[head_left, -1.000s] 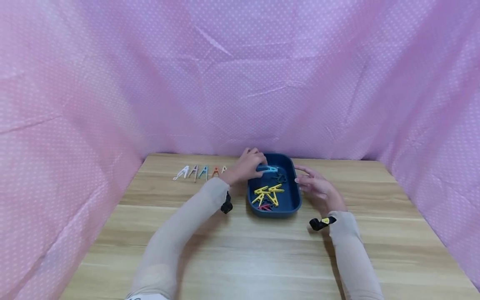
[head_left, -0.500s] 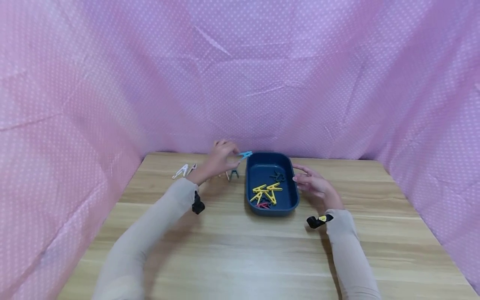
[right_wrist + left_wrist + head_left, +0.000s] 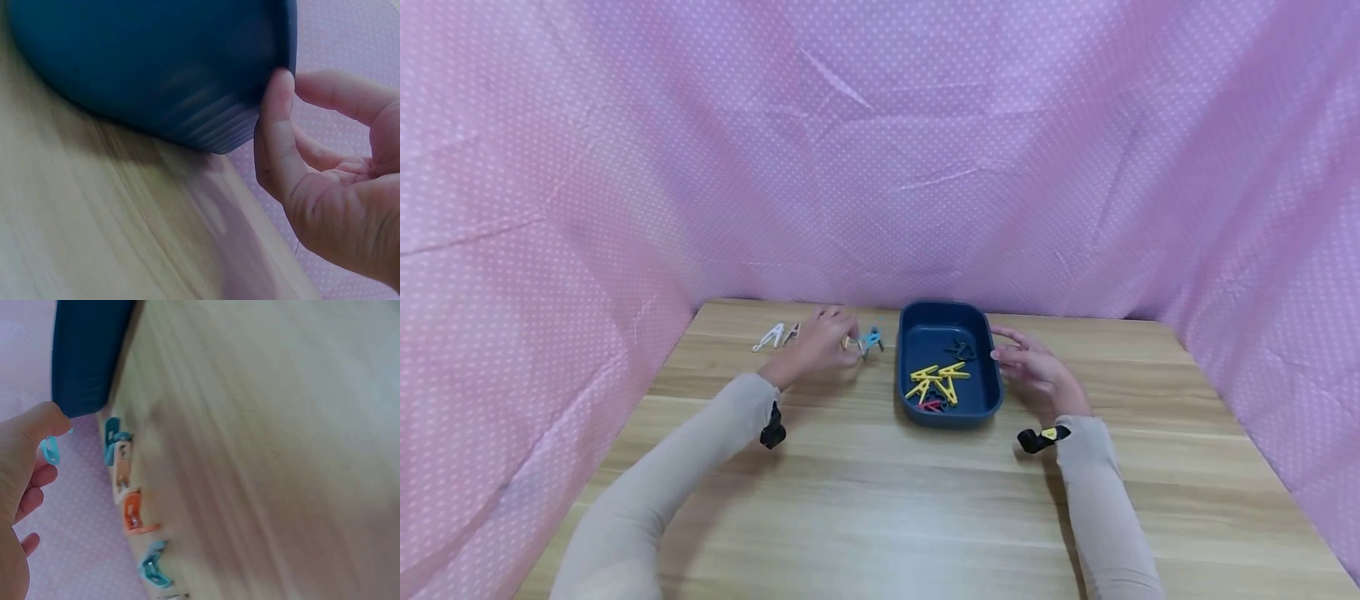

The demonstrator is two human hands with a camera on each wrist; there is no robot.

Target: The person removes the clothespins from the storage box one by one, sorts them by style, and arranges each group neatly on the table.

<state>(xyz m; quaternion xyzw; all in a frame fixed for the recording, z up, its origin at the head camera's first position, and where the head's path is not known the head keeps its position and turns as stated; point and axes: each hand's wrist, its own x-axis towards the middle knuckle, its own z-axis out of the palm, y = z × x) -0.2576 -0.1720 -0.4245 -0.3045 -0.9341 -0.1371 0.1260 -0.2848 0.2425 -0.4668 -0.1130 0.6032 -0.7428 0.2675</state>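
Note:
My left hand [image 3: 823, 340] pinches a light-blue clothespin [image 3: 870, 337] between thumb and fingers, at the right end of a row of clothespins. In the left wrist view this clothespin [image 3: 50, 450] is partly hidden by the hand. Along the row lie a dark green clothespin [image 3: 112, 432], a peach one [image 3: 122, 465], an orange one [image 3: 132, 514] and a teal one [image 3: 152, 567]. My right hand [image 3: 1033, 367] touches the outside of the dark blue bin [image 3: 950, 421] on its right, fingers loosely bent, with its fingertips [image 3: 279, 90] at the rim.
Inside the bin are several yellow clothespins [image 3: 951, 371], dark green ones [image 3: 961, 350] and red ones [image 3: 931, 406]. A white clothespin [image 3: 769, 337] marks the row's left end. Pink dotted cloth [image 3: 880, 167] hangs behind the wooden table [image 3: 880, 500].
My left hand has lifted the light-blue clothespin out of the bin and carried it left, then down to the right end of the row. The right hand has stayed at the bin.

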